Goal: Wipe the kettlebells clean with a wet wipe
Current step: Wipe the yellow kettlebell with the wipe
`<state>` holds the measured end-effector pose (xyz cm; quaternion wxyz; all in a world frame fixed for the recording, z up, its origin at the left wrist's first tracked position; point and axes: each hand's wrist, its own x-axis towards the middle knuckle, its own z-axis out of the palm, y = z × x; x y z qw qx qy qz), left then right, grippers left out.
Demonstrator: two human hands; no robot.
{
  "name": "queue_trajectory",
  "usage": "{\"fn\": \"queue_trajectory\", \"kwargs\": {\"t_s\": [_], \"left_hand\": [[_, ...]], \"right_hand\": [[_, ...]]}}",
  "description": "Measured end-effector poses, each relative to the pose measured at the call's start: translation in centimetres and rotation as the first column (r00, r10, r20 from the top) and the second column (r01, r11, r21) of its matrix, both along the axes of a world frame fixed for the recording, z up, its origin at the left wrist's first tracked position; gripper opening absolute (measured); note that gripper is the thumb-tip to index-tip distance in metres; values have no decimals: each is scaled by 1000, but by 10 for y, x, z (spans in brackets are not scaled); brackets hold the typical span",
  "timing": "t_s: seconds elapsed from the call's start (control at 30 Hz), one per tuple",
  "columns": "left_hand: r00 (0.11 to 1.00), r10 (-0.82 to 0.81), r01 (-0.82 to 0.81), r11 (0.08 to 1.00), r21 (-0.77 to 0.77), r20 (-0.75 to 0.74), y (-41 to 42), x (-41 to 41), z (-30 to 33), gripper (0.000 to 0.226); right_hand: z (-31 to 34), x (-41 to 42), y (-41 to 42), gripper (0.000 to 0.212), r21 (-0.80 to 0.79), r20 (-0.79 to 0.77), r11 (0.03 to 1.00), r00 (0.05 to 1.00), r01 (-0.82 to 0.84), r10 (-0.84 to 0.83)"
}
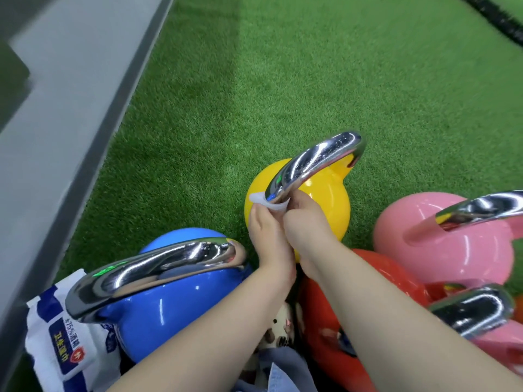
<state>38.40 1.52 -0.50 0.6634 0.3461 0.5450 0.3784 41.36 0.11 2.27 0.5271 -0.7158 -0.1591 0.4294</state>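
A yellow kettlebell (325,205) with a chrome handle (314,162) stands on the green turf in the middle. A white wet wipe (261,200) is wrapped round the near end of that handle. My left hand (268,236) pinches the wipe from the left side. My right hand (307,222) grips the wipe and the handle's end from the right. A blue kettlebell (181,301) stands at the near left, a red one (339,321) under my right forearm, and a pink one (441,239) at the right.
A blue-and-white pack of wipes (62,343) lies beside the blue kettlebell. A grey wall base (70,137) runs along the left. A second pink kettlebell's handle (475,312) shows at the near right. A black rope (498,18) crosses the far right turf (283,80).
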Motion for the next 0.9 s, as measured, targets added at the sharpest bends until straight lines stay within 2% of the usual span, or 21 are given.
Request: {"fn": "queue_trajectory", "kwargs": {"t_s": [0.07,0.13,0.2,0.3,0.33,0.4,0.5,0.57,0.7,0.83,0.9], "left_hand": [[1000,-17,17,1000,-9,4,10,6,9,23],[999,13,-10,998,57,-47,16,8,11,18],[998,34,-29,996,81,-55,13,7,13,29],[999,-3,13,982,188,-55,-4,1,3,28],[997,-28,45,970,239,-75,-8,-3,1,39],[983,-86,137,929,345,-159,-12,-6,-2,56],[943,-99,261,811,523,-317,-12,-5,2,52],[918,-83,314,750,583,-388,-7,-2,11,51],[772,-123,548,626,556,-623,5,0,29,42],[585,-86,734,479,482,-806,13,5,49,58],[583,-58,742,444,502,-810,13,6,59,67]], "right_hand": [[-2,-6,-6,27,49,-75,997,996,56,-52],[0,-5,-7,33,74,-164,995,985,72,-59],[6,2,-4,36,86,-197,995,980,52,-34],[17,9,-1,37,126,-259,992,966,17,17],[18,9,0,38,148,-273,989,962,28,14],[23,12,-1,39,215,-346,974,938,72,7],[30,21,-5,35,314,-526,933,850,179,14],[33,28,-7,30,331,-601,912,799,241,7],[36,43,-5,26,233,-686,900,718,370,-118],[41,56,0,28,123,-642,909,730,399,-234],[42,62,0,26,105,-623,908,739,405,-257]]}}
